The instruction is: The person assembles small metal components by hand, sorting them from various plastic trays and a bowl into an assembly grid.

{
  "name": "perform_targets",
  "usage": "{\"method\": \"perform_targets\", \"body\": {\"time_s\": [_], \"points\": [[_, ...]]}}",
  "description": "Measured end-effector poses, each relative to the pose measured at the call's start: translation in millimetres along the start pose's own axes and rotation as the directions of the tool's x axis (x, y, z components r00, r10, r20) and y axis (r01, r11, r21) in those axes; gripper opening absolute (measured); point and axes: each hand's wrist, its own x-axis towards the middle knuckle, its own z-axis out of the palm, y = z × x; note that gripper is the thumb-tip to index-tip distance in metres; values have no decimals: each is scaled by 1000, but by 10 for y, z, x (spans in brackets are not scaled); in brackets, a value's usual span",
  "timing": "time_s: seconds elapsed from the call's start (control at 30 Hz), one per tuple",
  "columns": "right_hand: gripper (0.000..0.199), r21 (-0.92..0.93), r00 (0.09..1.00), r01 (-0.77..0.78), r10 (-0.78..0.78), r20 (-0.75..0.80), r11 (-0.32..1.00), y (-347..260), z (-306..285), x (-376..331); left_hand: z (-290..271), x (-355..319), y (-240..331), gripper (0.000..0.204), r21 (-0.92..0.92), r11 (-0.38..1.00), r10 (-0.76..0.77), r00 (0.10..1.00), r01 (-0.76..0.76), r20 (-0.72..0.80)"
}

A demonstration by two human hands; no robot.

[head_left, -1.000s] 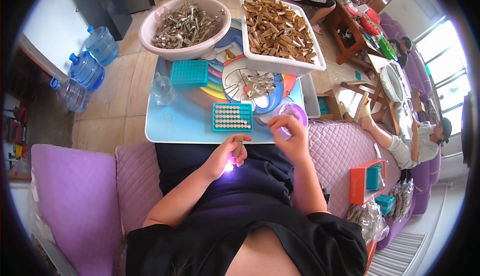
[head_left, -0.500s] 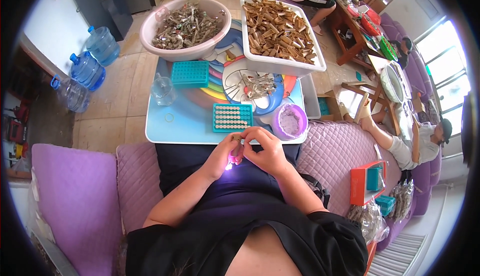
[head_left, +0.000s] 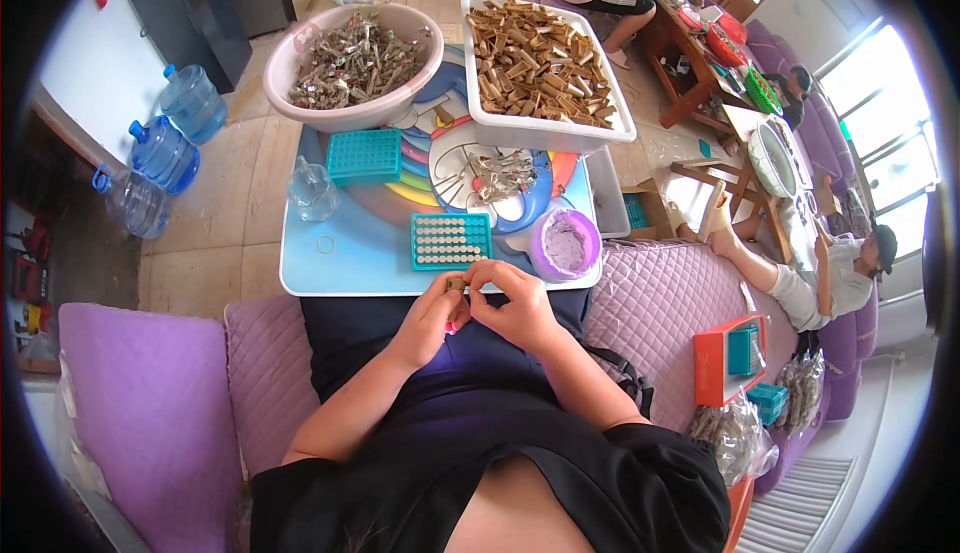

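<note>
Just past the near edge of the table (head_left: 350,273), my two hands meet over my lap. My left hand (head_left: 428,321) is closed round a small brownish piece (head_left: 456,284), its kind unclear. Below it, a pink object (head_left: 450,329) peeks out from the same fingers. My right hand (head_left: 518,308) pinches at the brownish piece's right side; whatever is in its fingertips is hidden. Ahead of the hands sits a teal rack (head_left: 450,265) with rows of small pale round pieces. To its right stands a purple-rimmed tub (head_left: 566,245) with a pale greyish inside.
Farther back are an empty-looking teal rack (head_left: 364,157), a clear jug (head_left: 313,193), loose metal pieces (head_left: 500,175), a pink basin (head_left: 285,98) of tangled parts and a white bin (head_left: 550,135) of brown pieces. Water bottles (head_left: 165,153) stand left; a co-worker (head_left: 845,278) sits right.
The bright purple-white glow under my left hand has faded, leaving a pink spot. My hands stay together, fingers slightly shifted. The whole view has shifted a little.
</note>
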Motion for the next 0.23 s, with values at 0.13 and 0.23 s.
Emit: {"method": "perform_targets", "body": {"time_s": [0.13, 0.23], "points": [[14, -34, 1000, 0, 0, -6, 999, 11, 25, -25, 10, 0, -24, 25, -6, 1000, 2, 1000, -2, -14], [13, -42, 1000, 5, -6, -5, 999, 29, 48, -37, 11, -16, -25, 24, 3, 1000, 4, 999, -4, -40]]}}
